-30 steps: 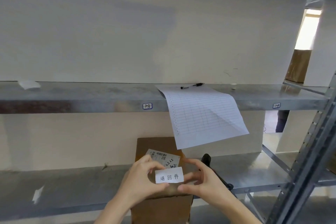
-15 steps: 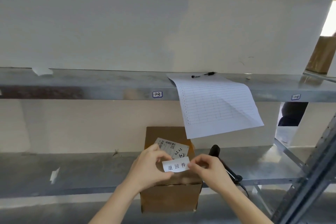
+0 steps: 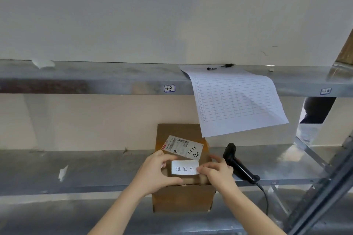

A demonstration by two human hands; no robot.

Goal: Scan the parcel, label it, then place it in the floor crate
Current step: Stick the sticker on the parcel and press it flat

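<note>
Head view: label [image 3: 185, 167] between both hands' grip

Both hands press a white label [image 3: 185, 167] onto the cardboard parcel [image 3: 183, 192] on the metal shelf [image 3: 95, 170]; left hand [image 3: 155, 172] at its left edge, right hand [image 3: 216, 172] at its right. A black scanner [image 3: 238, 164] lies just beside the parcel.

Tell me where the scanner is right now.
The scanner lies on the lower shelf at lower right of the head view, just right of the box and beside the right hand, its cable hanging off the shelf's front edge.
</note>
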